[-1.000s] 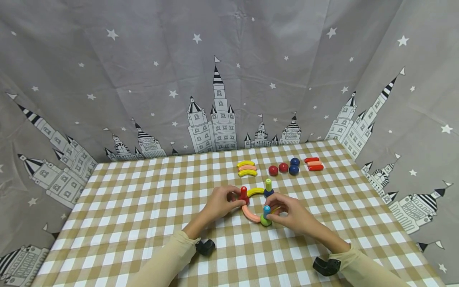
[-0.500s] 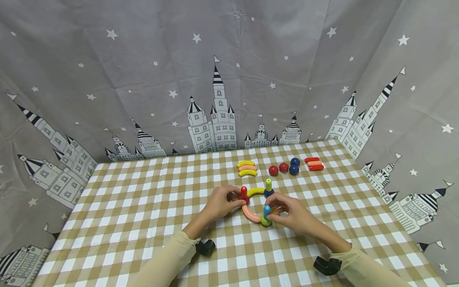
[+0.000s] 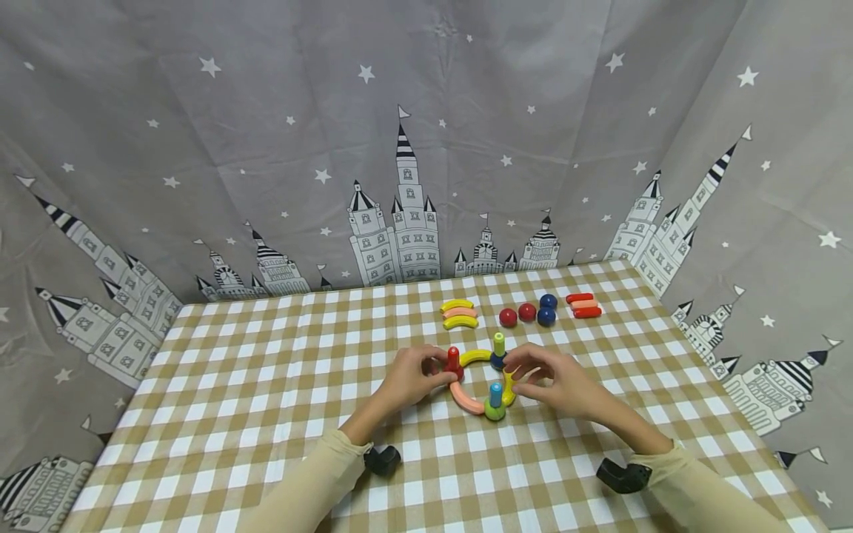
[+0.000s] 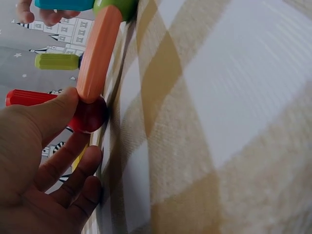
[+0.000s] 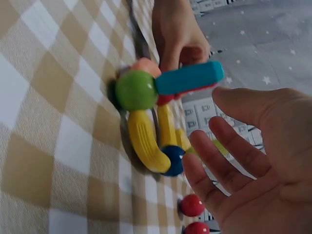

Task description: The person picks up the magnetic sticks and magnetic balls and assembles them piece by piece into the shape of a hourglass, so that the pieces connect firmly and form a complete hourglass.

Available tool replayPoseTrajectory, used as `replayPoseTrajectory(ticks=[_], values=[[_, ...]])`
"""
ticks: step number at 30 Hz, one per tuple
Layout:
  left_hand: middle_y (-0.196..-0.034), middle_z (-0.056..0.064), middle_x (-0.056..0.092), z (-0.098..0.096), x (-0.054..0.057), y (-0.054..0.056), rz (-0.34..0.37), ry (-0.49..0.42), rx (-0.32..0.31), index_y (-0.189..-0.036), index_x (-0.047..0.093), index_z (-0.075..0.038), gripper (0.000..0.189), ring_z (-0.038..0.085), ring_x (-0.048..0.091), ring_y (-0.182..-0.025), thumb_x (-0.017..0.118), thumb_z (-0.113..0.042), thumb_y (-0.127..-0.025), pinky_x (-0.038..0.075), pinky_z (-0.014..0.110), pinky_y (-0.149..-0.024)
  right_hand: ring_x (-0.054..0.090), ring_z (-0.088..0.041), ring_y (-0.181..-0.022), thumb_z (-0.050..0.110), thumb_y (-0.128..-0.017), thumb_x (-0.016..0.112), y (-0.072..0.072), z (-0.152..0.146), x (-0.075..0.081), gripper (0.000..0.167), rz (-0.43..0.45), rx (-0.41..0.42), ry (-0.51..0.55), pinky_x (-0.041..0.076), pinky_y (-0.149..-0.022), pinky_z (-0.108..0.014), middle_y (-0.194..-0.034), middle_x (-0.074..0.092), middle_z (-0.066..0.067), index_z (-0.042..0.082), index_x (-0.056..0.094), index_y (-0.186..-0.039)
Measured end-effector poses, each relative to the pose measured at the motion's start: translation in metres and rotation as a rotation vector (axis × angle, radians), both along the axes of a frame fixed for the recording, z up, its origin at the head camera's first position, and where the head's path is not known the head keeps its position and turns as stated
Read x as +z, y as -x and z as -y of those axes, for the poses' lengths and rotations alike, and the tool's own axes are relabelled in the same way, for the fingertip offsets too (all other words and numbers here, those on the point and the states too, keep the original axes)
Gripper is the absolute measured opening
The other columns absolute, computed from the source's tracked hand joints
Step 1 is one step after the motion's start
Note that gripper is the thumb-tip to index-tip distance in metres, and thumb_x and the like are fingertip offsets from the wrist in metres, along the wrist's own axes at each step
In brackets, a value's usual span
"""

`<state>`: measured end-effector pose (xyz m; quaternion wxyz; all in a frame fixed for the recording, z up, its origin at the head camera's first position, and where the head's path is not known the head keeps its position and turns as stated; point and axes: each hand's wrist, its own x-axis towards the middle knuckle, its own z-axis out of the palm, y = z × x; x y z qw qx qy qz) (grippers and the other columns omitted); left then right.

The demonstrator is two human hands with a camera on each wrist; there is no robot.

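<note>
A ring of curved sticks and balls lies on the table. At its left corner my left hand (image 3: 409, 376) pinches the red ball (image 4: 90, 116), which carries an upright red stick (image 3: 453, 357). From there a salmon curved stick (image 3: 466, 400) leads to the green ball (image 5: 136, 91), topped by a blue stick (image 5: 190, 78). Yellow curved sticks, one on the right (image 5: 146, 141) and one at the back (image 3: 476, 355), meet at the dark blue ball (image 5: 173, 160) under a lime stick (image 3: 499, 343). My right hand (image 3: 556, 379) is beside the right yellow stick, fingers spread, holding nothing.
Behind the ring lie spare curved sticks (image 3: 460, 321), red balls (image 3: 508, 317), dark blue balls (image 3: 546, 316) and short straight sticks (image 3: 586, 312). A checked cloth (image 3: 266, 414) covers the table. A grey castle-print curtain (image 3: 266, 148) hangs at the back edge.
My right hand has let go of the blue stick and moved slightly right and back. The blue stick stays upright on the green ball. My left hand stays on the red ball.
</note>
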<state>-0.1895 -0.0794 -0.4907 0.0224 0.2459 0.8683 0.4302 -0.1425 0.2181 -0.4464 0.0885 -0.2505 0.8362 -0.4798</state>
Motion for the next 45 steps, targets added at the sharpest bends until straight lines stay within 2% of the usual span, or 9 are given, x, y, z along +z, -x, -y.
replayPoseTrajectory(ticks=[12, 16, 22, 29, 33, 39, 41, 45], values=[[-0.086, -0.003, 0.07, 0.0, 0.0, -0.002, 0.043, -0.041, 0.031, -0.105, 0.078, -0.008, 0.024, 0.009, 0.058, -0.071, 0.086, -0.02, -0.086, 0.046, 0.022, -0.064, 0.069, -0.021, -0.097, 0.004, -0.093, 0.075, 0.012, -0.021, 0.001, 0.028, -0.096, -0.189, -0.037, 0.058, -0.083, -0.032, -0.112, 0.071, -0.012, 0.004, 0.067, -0.119], [-0.086, -0.004, 0.07, 0.001, -0.002, -0.001, 0.06, -0.041, 0.026, -0.107, 0.078, -0.008, 0.026, 0.009, 0.058, -0.072, 0.085, -0.022, -0.086, 0.046, 0.023, -0.065, 0.07, -0.026, -0.097, 0.002, -0.092, 0.076, 0.023, -0.032, -0.002, 0.029, -0.128, -0.268, -0.053, 0.058, -0.082, -0.031, -0.113, 0.071, -0.013, 0.002, 0.067, -0.12], [-0.086, -0.004, 0.07, 0.002, -0.002, -0.001, 0.082, -0.036, 0.018, -0.109, 0.078, -0.009, 0.028, 0.009, 0.058, -0.073, 0.085, -0.024, -0.086, 0.046, 0.023, -0.066, 0.07, -0.031, -0.096, 0.001, -0.093, 0.075, 0.044, -0.048, -0.009, 0.032, -0.161, -0.354, -0.053, 0.057, -0.081, -0.028, -0.119, 0.069, -0.021, -0.001, 0.064, -0.123], [-0.086, -0.005, 0.069, 0.003, -0.003, 0.0, 0.108, -0.048, 0.016, -0.109, 0.077, -0.008, 0.03, 0.01, 0.059, -0.074, 0.085, -0.024, -0.086, 0.046, 0.023, -0.065, 0.07, -0.038, -0.093, 0.002, -0.092, 0.075, 0.064, -0.057, -0.02, 0.039, -0.146, -0.409, -0.043, 0.056, -0.069, -0.025, -0.123, 0.063, -0.027, 0.001, 0.062, -0.129], [-0.086, -0.004, 0.069, 0.003, -0.003, 0.0, 0.12, -0.054, 0.011, -0.11, 0.077, -0.008, 0.03, 0.011, 0.059, -0.074, 0.085, -0.024, -0.086, 0.046, 0.023, -0.064, 0.07, -0.037, -0.095, 0.004, -0.093, 0.075, 0.07, -0.059, -0.026, 0.041, -0.114, -0.439, -0.087, 0.057, -0.074, -0.028, -0.125, 0.06, -0.028, 0.003, 0.061, -0.131], [-0.085, -0.004, 0.069, 0.002, -0.002, 0.001, 0.137, -0.065, 0.014, -0.109, 0.077, -0.008, 0.03, 0.011, 0.058, -0.073, 0.086, -0.025, -0.086, 0.046, 0.023, -0.063, 0.068, -0.038, -0.098, 0.004, -0.092, 0.076, 0.077, -0.058, -0.032, 0.043, -0.105, -0.46, -0.155, 0.056, -0.086, -0.047, -0.125, 0.06, -0.03, 0.004, 0.06, -0.133], [-0.084, -0.004, 0.068, 0.003, -0.002, 0.001, 0.144, -0.061, 0.016, -0.11, 0.077, -0.009, 0.03, 0.01, 0.058, -0.073, 0.086, -0.025, -0.086, 0.045, 0.023, -0.063, 0.066, -0.037, -0.095, 0.006, -0.092, 0.076, 0.08, -0.056, -0.034, 0.045, -0.104, -0.463, -0.193, 0.055, -0.086, -0.048, -0.126, 0.062, -0.03, 0.006, 0.059, -0.134], [-0.081, -0.006, 0.067, 0.003, -0.003, 0.002, 0.152, -0.05, 0.02, -0.11, 0.077, -0.011, 0.03, 0.009, 0.057, -0.072, 0.086, -0.026, -0.086, 0.045, 0.023, -0.063, 0.063, -0.032, -0.089, 0.009, -0.093, 0.076, 0.084, -0.054, -0.037, 0.047, -0.098, -0.473, -0.253, 0.053, -0.08, -0.041, -0.128, 0.064, -0.029, 0.008, 0.058, -0.136]])
